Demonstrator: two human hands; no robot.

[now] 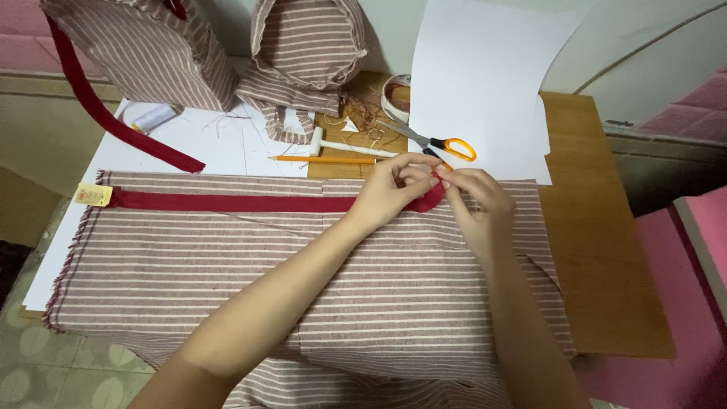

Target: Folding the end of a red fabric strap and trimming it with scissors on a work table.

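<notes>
Left hand (390,189), right hand (473,193) — both pinching red strip (227,202) end, striped fabric (303,280) beneath

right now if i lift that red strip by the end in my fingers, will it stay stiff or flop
Probably flop: the red strip lies flat along the striped fabric and curls where both hands pinch it. It looks thin, so likely light. Its far end seems clipped, which may tug the fabric along.

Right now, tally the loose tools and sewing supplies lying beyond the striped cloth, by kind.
Orange-handled metal scissors: 1
Orange pencil: 1
White-handled tool: 1
White thread spool: 1
Roll of tape: 1
Total: 5
</notes>
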